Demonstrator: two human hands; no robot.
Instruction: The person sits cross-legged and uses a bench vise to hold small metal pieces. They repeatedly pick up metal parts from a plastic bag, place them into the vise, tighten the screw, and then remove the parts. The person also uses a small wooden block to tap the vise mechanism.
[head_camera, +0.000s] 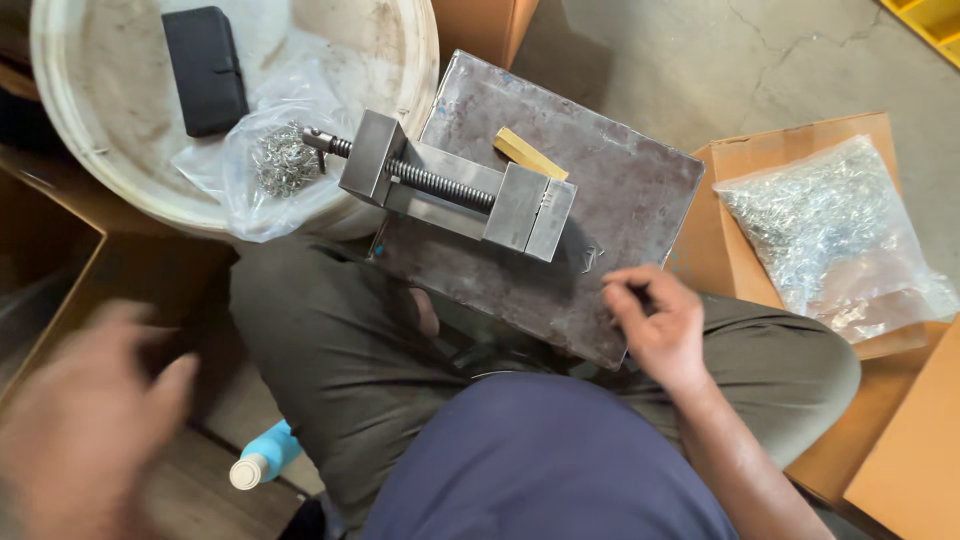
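Directly in front of you, a worn steel plate (600, 200) rests across your lap, and everything else sits around it. Your right hand (655, 325) lies on the plate's near right edge, fingers curled inward with the tips pressed together; whether they pinch something small cannot be told. Your left hand (85, 430) is a blur well to the left of the plate, fingers spread and holding nothing, above a wooden surface. A metal vise (455, 185) stands on the plate's far left part, its screw pointing left off the edge. A small yellow wooden block (528, 153) lies on the plate just behind the vise. Left of the plate sits a white bucket (120, 120), with a black case (205, 70) inside and a clear bag of small metal parts (275, 160) over its rim. Right of the plate, a larger bag of shiny metal parts (825, 230) lies on a cardboard box (735, 170).
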